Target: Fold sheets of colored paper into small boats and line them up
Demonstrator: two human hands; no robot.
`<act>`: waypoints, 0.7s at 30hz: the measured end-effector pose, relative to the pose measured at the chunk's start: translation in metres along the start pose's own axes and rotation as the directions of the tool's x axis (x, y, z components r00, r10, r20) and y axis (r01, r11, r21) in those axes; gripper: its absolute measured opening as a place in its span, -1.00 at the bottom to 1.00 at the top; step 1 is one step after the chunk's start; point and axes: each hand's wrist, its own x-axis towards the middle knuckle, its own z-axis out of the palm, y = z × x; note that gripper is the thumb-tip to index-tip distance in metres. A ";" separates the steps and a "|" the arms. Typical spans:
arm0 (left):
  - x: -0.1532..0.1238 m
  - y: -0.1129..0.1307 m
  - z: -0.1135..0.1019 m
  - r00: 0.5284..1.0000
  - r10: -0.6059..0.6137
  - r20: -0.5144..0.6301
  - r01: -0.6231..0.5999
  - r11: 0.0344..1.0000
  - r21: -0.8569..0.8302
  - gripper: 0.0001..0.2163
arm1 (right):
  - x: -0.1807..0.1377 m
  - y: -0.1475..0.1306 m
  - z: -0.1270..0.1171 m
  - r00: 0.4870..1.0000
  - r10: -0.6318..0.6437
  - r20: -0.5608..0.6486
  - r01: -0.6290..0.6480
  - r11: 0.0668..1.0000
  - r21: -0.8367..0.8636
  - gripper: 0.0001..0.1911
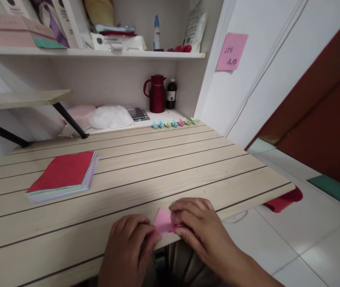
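A small folded piece of pink paper is held between my two hands, just above the front edge of the table. My left hand pinches its left corner between thumb and fingers. On the other side, my right hand grips the right part, and its fingers cover that end of the paper. A stack of coloured paper sheets with red on top lies to the left. Along the back edge of the table stands a row of several small folded paper pieces in blue, green and pink.
The wooden table has dark stripes. Behind it stand a red jug and a dark bottle. A raised stand on black legs is at the left. A pink note sticks to the wall.
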 end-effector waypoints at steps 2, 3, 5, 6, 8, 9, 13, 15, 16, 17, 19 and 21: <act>0.000 0.001 0.002 0.996 -0.079 -0.046 0.079 0.997 -0.007 -0.87 | 0.005 -0.003 0.001 0.998 0.058 0.006 -0.058 0.998 -0.004 -0.96; 0.000 0.001 0.004 0.992 -0.111 -0.064 0.111 0.994 -0.001 -0.86 | 0.007 -0.004 0.002 0.997 0.079 0.006 -0.079 0.997 -0.009 -0.96; -0.002 0.003 0.008 0.984 -0.156 -0.088 0.158 0.987 0.016 -0.86 | 0.011 -0.005 0.005 0.995 0.103 0.004 -0.102 0.994 -0.027 -0.93; -0.002 0.004 0.009 0.981 -0.172 -0.092 0.175 0.984 0.028 -0.86 | 0.013 -0.005 0.007 0.994 0.107 0.004 -0.107 0.993 -0.040 -0.92; -0.003 0.005 0.011 0.976 -0.201 -0.080 0.205 0.977 0.056 -0.87 | 0.015 -0.004 0.012 0.994 0.112 -0.001 -0.112 0.991 -0.079 -0.90; -0.004 0.006 0.011 0.974 -0.216 -0.069 0.220 0.973 0.073 -0.87 | 0.016 -0.003 0.014 0.993 0.114 -0.008 -0.114 0.988 -0.104 -0.89; -0.009 0.004 0.010 0.979 -0.198 -0.053 0.204 0.965 0.163 -0.92 | 0.015 0.000 0.021 0.992 0.115 -0.049 -0.122 0.976 -0.178 -0.83; -0.015 0.007 0.012 0.989 -0.107 -0.099 0.127 0.968 0.217 -0.96 | 0.015 0.000 0.021 0.991 0.116 -0.069 -0.126 0.977 -0.173 -0.88; -0.018 0.010 0.015 0.991 -0.053 -0.123 0.081 0.968 0.238 -0.91 | 0.015 -0.001 0.021 0.990 0.116 -0.077 -0.127 0.978 -0.164 -0.88; -0.022 0.015 0.018 0.992 0.014 -0.129 0.019 0.968 0.252 -0.81 | 0.015 -0.001 0.021 0.990 0.118 -0.080 -0.129 0.979 -0.156 -0.84; -0.028 0.026 0.026 0.994 0.038 -0.106 -0.013 0.973 0.229 -0.66 | 0.016 -0.002 0.020 0.991 0.113 -0.069 -0.122 0.982 -0.146 -0.77; -0.034 0.036 0.035 0.999 0.032 -0.016 -0.028 0.980 0.200 -0.55 | 0.016 0.002 0.018 0.994 0.097 -0.050 -0.103 0.984 -0.143 -0.75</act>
